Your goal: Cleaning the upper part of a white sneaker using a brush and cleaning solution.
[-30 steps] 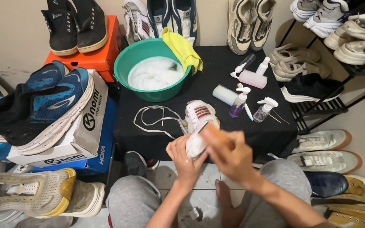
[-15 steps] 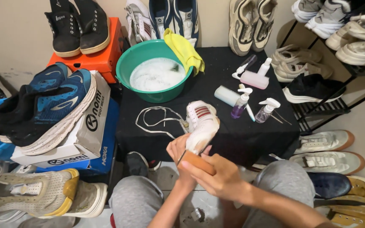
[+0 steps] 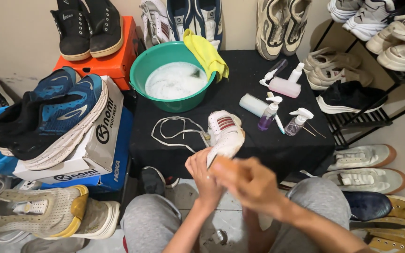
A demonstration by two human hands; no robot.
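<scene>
My left hand (image 3: 202,172) grips the near end of a white sneaker with red stripes (image 3: 224,131), which rests on the front edge of the black-covered table (image 3: 282,150). My right hand (image 3: 249,182), blurred with motion, holds an orange-brown wooden brush (image 3: 223,165) against the shoe's near end. A loose white shoelace (image 3: 172,133) lies on the cloth just left of the shoe.
A green basin of soapy water (image 3: 172,77) with a yellow cloth (image 3: 205,51) stands at the table's back. Spray bottles (image 3: 282,117) and a lint roller (image 3: 284,84) lie to the right. Shoes on boxes crowd the left; a shoe rack (image 3: 366,56) and floor shoes are on the right.
My right hand with the brush has swept back and forth over the shoe's near end, down toward me and then up again. My left hand keeps its hold.
</scene>
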